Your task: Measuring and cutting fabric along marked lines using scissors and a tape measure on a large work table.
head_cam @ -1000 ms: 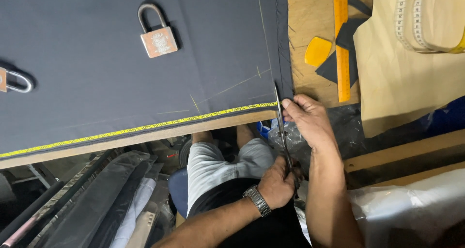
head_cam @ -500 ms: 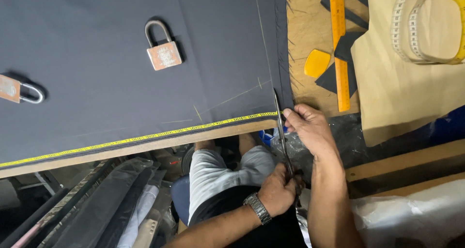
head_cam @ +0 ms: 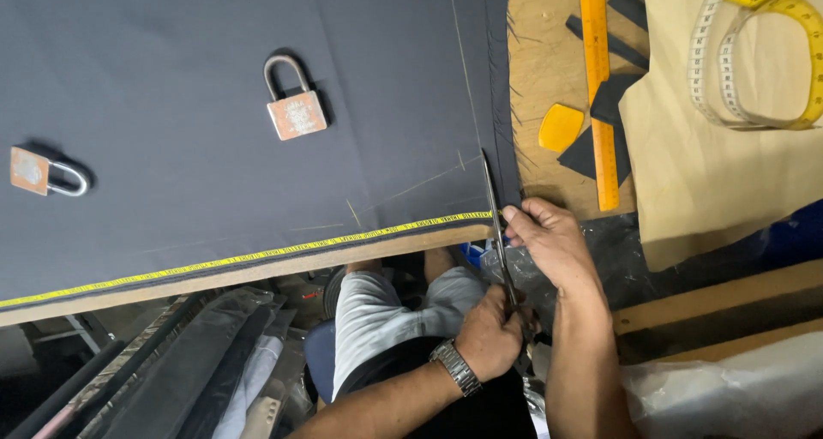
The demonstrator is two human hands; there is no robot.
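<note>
Scissors (head_cam: 495, 225) are cutting along the chalk line, left hand (head_cam: 490, 332) gripping them, right hand (head_cam: 549, 242) pinching cloth (head_cam: 214, 105) edge taut.

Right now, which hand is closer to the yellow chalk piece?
The right hand. It pinches the dark fabric at the table's edge, just below the yellow chalk piece. The left hand is lower, off the table, gripping the scissors handles.

Dark navy fabric (head_cam: 214, 105), upper left of frame, with pale chalk lines and a yellow-printed selvedge strip (head_cam: 257, 255) along its lower edge. Orange ruler (head_cam: 597, 87) and amber tailor's chalk (head_cam: 561, 127), upper right; yellow-and-white measuring tape (head_cam: 754, 53) on beige paper pattern (head_cam: 711, 173).
</note>
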